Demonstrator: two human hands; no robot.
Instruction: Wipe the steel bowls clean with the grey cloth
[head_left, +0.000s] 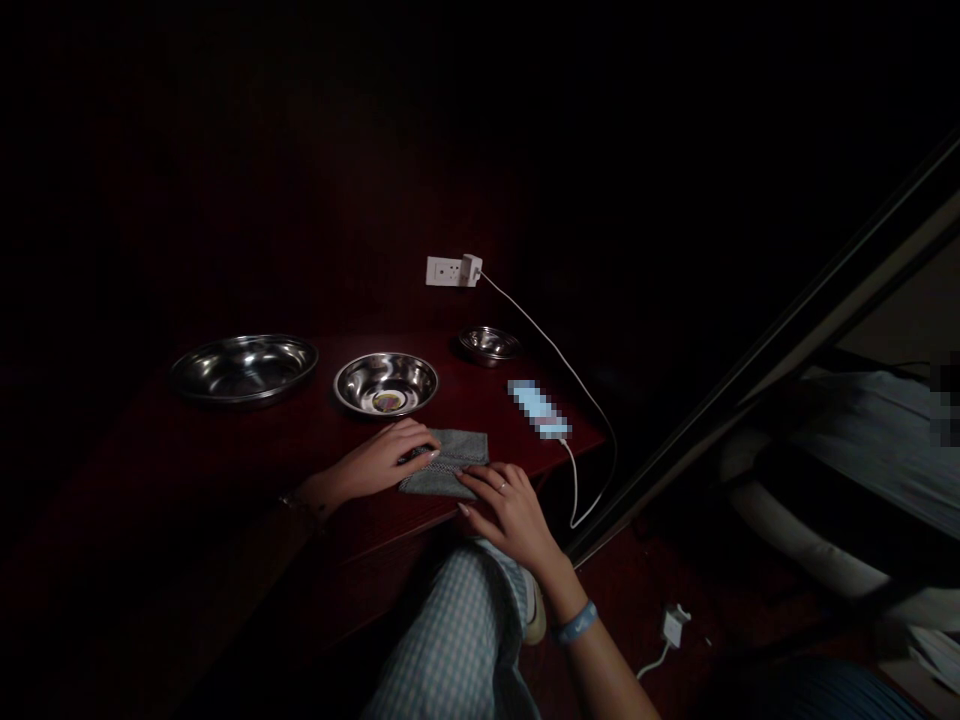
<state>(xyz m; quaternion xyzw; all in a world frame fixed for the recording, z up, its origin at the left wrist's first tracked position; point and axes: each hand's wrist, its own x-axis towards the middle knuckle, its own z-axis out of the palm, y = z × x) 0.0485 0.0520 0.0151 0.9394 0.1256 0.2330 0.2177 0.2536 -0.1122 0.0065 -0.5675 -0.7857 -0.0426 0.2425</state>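
A grey cloth (459,445), folded, lies on the dark red table near its front edge, with a darker textured strip across its middle. My left hand (390,455) rests on the cloth's left side, fingers stretched out and thumb apart. From the right, my right hand (506,500) reaches over the cloth's lower right part. Its fingertips touch the fabric, and its thumb is spread away near the front edge. Neither hand appears to pinch the cloth. Just behind the left hand stands a steel bowl (358,385) with a coloured sticker inside its bottom.
A wide steel basin (244,370) stands at the left, a small steel bowl (489,345) at the back right. A blurred phone (538,408) charges by a white cable (559,350) looping past the table's right edge from a wall socket (444,271). A white adapter (674,627) lies on the floor.
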